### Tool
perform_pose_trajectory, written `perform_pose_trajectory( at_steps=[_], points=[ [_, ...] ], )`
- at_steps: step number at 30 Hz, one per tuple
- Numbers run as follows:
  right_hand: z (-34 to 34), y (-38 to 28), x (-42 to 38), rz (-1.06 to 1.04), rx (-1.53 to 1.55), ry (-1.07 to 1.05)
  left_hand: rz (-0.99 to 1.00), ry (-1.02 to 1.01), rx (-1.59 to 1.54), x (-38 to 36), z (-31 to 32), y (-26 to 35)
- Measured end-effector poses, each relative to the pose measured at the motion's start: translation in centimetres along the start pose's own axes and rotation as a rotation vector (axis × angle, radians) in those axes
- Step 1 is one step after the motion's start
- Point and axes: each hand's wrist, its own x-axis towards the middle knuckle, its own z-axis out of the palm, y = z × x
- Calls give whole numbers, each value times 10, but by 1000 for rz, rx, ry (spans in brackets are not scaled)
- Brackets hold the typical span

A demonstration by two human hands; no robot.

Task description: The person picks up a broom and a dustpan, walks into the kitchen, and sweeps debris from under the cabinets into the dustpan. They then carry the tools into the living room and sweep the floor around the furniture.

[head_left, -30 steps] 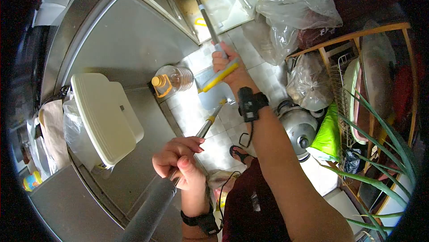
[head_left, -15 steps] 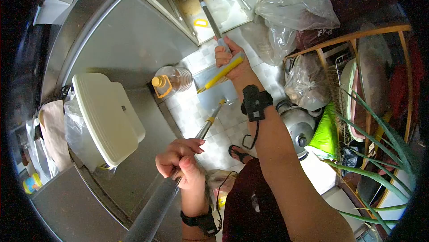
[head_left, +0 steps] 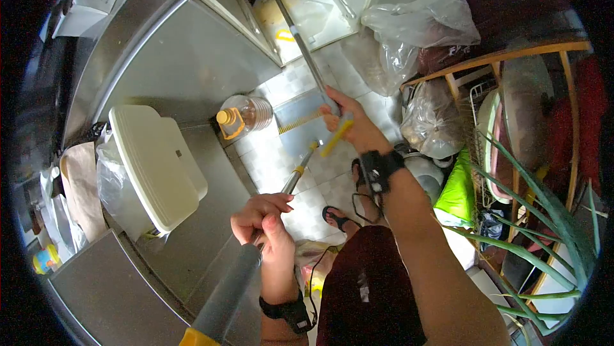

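Observation:
My left hand [head_left: 263, 221] is wrapped round the pole of a long-handled dustpan, whose grey grip runs toward me at the bottom. The grey dustpan [head_left: 299, 140] lies flat on the floor, with yellow comb teeth along it. My right hand [head_left: 345, 116], farther forward, is closed on the grey end of a broom handle [head_left: 307, 58]. A yellow end piece [head_left: 337, 138] sticks out below that hand, blurred. The handle's far end reaches into the lower cabinet [head_left: 300, 10], where shadow hides the broom's head. Dark straps are on both wrists.
A large plastic bottle [head_left: 245, 117] with a yellow cap stands left of the dustpan. A cream lid [head_left: 157, 167] hangs on the left cabinet. At right are plastic bags [head_left: 422, 23], a wooden rack [head_left: 499, 58] and green leaves [head_left: 543, 180]. Sandalled feet [head_left: 336, 218] are below.
My right hand has moved right and slightly toward me, bringing the broom handle with it and uncovering more of the dustpan. My left hand has barely shifted. Another sandalled foot now shows.

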Motion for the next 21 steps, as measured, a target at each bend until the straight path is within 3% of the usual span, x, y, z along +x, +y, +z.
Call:
perform_pose_trajectory(
  at_steps=[1, 3, 6, 12, 14, 16, 19, 21],
  points=[
    [-1, -9, -17, -41, -60, 80, -18, 1, 2, -1, -1, 1],
    [4, -41, -49, 130, 37, 47, -39, -7, 17, -2, -2, 3],
    [12, -69, -62, 221, 202, -117, -59, -19, 44, -5, -4, 7],
    [57, -66, 22, -92, 81, -76, -79, -7, 59, -4, 2, 12],
    [67, -67, 69, 191, 482, -489, -95, 24, 1, -5, 3, 10],
    [78, -54, 112, 315, 549, -573, -91, 27, -9, -5, 4, 8],
    [119, -27, 102, 131, 484, -208, -94, 49, -17, -4, 5, 6],
    [100, -14, 98, 207, 414, -244, -105, 58, -16, -7, 4, 7]
  ],
)
